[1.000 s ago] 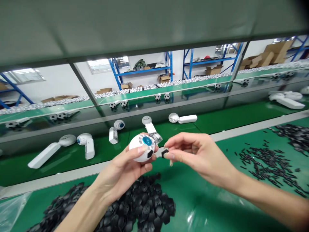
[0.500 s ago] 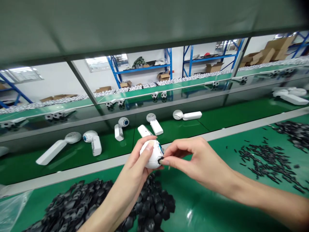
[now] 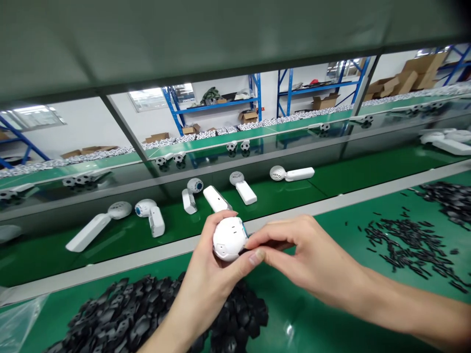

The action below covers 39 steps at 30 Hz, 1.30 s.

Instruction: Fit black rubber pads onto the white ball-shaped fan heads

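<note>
The round white head of a handheld fan (image 3: pixel 230 238) rests in my left hand (image 3: pixel 211 262), whose fingers curl round its far side while the thumb reaches across to the right. A white handle (image 3: pixel 217 198) sticks out beyond it and appears to belong to this fan. At the head's right edge a bit of blue shows. My right hand (image 3: pixel 283 245) is pinched against that edge, pressing a small black piece (image 3: pixel 243 251) there; the fingers hide most of it. Below my left hand lies a heap of black panel pieces (image 3: pixel 143 309).
Several white handheld fans (image 3: pixel 246 192) lie on the green conveyor belt (image 3: pixel 176 223) ahead. Small slim black parts (image 3: pixel 415 245) are scattered at right, near another black pile (image 3: pixel 451 201). A clear plastic bag (image 3: pixel 20 318) lies at left. An overhead panel (image 3: pixel 235 39) spans the top.
My left hand has turned the fan head, so its slotted face shows, and the left thumb has moved right to the right fingertips. The black piece is more hidden. Fans on the belt have shifted right.
</note>
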{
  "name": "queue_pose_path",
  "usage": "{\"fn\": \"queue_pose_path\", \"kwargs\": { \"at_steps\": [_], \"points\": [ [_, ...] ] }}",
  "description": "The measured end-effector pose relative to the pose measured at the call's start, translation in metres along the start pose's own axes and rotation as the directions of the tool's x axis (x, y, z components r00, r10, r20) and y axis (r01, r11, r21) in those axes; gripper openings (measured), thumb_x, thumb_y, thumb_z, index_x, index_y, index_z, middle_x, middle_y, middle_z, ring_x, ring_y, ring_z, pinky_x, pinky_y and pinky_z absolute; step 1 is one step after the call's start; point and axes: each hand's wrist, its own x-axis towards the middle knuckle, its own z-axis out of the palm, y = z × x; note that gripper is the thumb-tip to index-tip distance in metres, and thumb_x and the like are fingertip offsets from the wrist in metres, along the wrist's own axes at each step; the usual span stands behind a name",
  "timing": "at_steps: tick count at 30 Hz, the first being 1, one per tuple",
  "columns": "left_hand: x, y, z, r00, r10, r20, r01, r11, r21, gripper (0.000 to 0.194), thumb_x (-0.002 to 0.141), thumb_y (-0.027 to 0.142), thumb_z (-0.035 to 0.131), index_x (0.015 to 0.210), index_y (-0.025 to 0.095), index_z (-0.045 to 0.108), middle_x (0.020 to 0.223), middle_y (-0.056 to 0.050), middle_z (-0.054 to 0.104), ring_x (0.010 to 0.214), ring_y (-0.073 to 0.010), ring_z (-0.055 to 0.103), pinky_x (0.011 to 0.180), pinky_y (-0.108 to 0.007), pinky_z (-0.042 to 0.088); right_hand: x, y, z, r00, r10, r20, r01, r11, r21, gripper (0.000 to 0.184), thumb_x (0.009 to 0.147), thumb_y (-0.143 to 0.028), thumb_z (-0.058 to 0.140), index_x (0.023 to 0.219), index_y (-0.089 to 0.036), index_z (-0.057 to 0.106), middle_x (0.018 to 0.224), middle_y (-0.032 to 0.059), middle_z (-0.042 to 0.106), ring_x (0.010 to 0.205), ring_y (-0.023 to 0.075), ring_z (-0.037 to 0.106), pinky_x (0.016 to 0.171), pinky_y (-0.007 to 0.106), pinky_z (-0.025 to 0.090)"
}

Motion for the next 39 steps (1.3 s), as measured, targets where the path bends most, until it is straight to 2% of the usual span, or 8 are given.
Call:
{"fn": "queue_pose_path", "kwargs": {
  "at_steps": [6,12,15,18,22,25,30,39],
  "points": [
    [0.001,0.004,-0.005,0.999,0.008,0.033,-0.006,0.998,-0.058,0.066,0.069,0.033,0.099,0.120,0.027,0.057,0.083,0.003,0.059,0.071,-0.0135,0.053,0.061,-0.019,0.046,-0.005,-0.011,-0.005,0.998,-0.011,0.061,0.014,0.999,-0.045,0.025,0.098,-0.012,0.066,0.107,-0.024,0.086,0.096,-0.0017,0.081,0.078,0.0178,0.073,0.071,0.029,0.054],
    [0.000,0.007,0.000,0.998,0.063,-0.020,-0.063,0.998,-0.029,0.064,0.071,0.042,0.097,0.119,0.027,0.058,0.085,0.001,0.061,0.070,-0.0148,0.057,0.060,-0.021,0.046,-0.003,-0.018,-0.020,0.976,0.078,0.202,-0.098,0.991,0.093,0.040,0.097,-0.005,0.058,0.116,-0.030,0.083,0.118,-0.0015,0.079,0.110,0.0219,0.074,0.086,0.027,0.059],
    [-0.003,0.010,0.007,0.993,0.079,-0.088,-0.079,0.997,-0.002,0.062,0.074,0.049,0.095,0.119,0.027,0.058,0.088,0.000,0.062,0.071,-0.0149,0.058,0.061,-0.021,0.048,0.003,-0.013,-0.022,0.962,0.198,0.186,-0.236,0.949,0.210,0.032,0.092,-0.004,0.058,0.111,-0.023,0.075,0.104,-0.0003,0.081,0.091,0.0188,0.076,0.079,0.026,0.060],
    [-0.007,0.010,0.009,0.995,0.064,-0.081,-0.066,0.997,-0.032,0.062,0.075,0.049,0.094,0.119,0.027,0.058,0.090,0.000,0.064,0.073,-0.0168,0.061,0.067,-0.025,0.054,0.007,-0.006,-0.024,0.963,0.231,0.138,-0.249,0.960,0.128,0.024,0.101,-0.019,0.061,0.125,-0.022,0.065,0.098,0.0013,0.079,0.085,0.0199,0.074,0.075,0.029,0.058],
    [-0.007,0.009,0.009,0.996,0.059,-0.071,-0.064,0.995,-0.071,0.060,0.073,0.046,0.096,0.118,0.027,0.060,0.087,0.001,0.064,0.069,-0.0151,0.058,0.061,-0.023,0.050,0.006,0.001,-0.027,0.927,0.238,0.290,-0.250,0.968,0.004,0.062,0.110,-0.050,0.060,0.167,-0.038,0.037,0.138,0.0064,0.069,0.119,0.0283,0.069,0.094,0.039,0.056],
    [-0.008,0.009,0.011,0.995,0.060,-0.074,-0.067,0.993,-0.100,0.056,0.070,0.039,0.097,0.111,0.026,0.062,0.088,0.001,0.065,0.072,-0.0163,0.059,0.063,-0.024,0.050,0.005,0.004,-0.023,0.886,0.198,0.420,-0.277,0.951,0.137,0.087,0.103,-0.054,0.073,0.173,-0.042,0.022,0.148,0.0070,0.062,0.133,0.0312,0.062,0.105,0.043,0.055],
    [-0.011,0.008,0.015,0.991,0.102,-0.085,-0.111,0.987,-0.116,0.050,0.073,0.035,0.095,0.110,0.027,0.063,0.099,-0.001,0.068,0.078,-0.0173,0.063,0.069,-0.025,0.054,0.008,0.006,-0.011,0.904,0.078,0.421,-0.250,0.894,0.372,0.089,0.097,-0.040,0.084,0.169,-0.036,0.033,0.140,0.0062,0.066,0.133,0.0257,0.062,0.107,0.038,0.054],
    [-0.004,0.009,0.008,0.993,0.110,-0.050,-0.115,0.989,-0.093,0.049,0.073,0.034,0.095,0.110,0.026,0.064,0.094,-0.001,0.069,0.080,-0.0179,0.066,0.070,-0.024,0.055,0.009,0.008,-0.009,0.920,0.078,0.385,-0.221,0.913,0.342,0.087,0.095,-0.039,0.086,0.167,-0.035,0.036,0.132,0.0065,0.070,0.125,0.0260,0.066,0.107,0.043,0.055]
  ]
}}
